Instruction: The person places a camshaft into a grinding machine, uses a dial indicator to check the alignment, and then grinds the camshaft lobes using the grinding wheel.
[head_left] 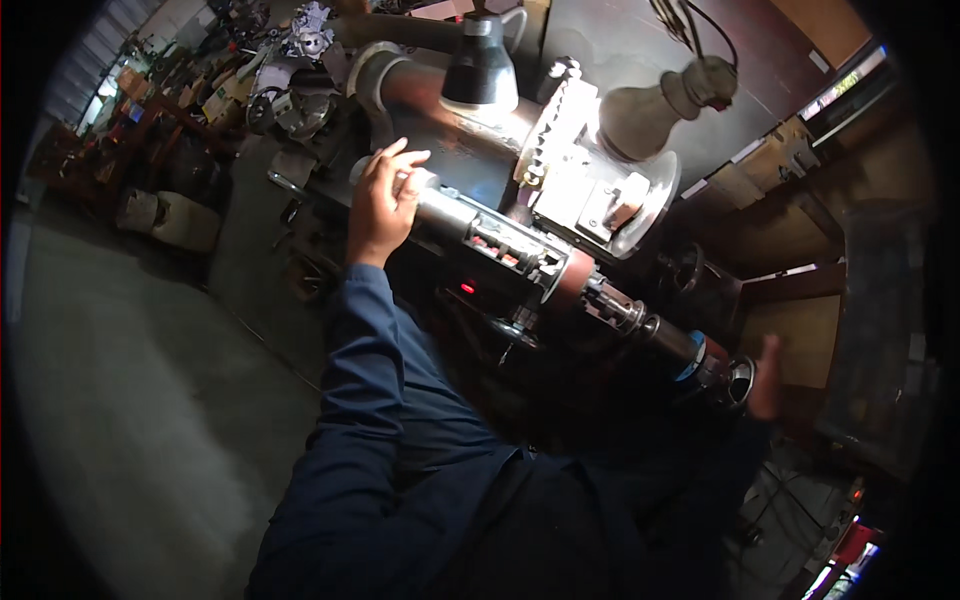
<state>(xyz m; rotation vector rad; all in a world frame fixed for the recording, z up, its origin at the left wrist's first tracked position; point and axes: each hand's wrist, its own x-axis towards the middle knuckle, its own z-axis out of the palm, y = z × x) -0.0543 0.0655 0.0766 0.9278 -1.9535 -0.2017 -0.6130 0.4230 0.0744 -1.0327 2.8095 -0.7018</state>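
Note:
A long metal machine spindle assembly runs from upper left to lower right in front of me. My left hand is at its upper left end, by a silver cylinder. Its fingers are spread and nothing shows in them; whether they touch the cylinder, I cannot tell. My right hand is beside the dark ring-shaped end at the lower right. It is dim and blurred, with a finger stretched upward and no held thing visible. A red-brown collar sits midway along the assembly.
A black-shaded lamp and a grey lamp hang over the machine. Between them is a brightly lit metal block beside a round disc. Cluttered shelves stand far left; wooden panels stand at right.

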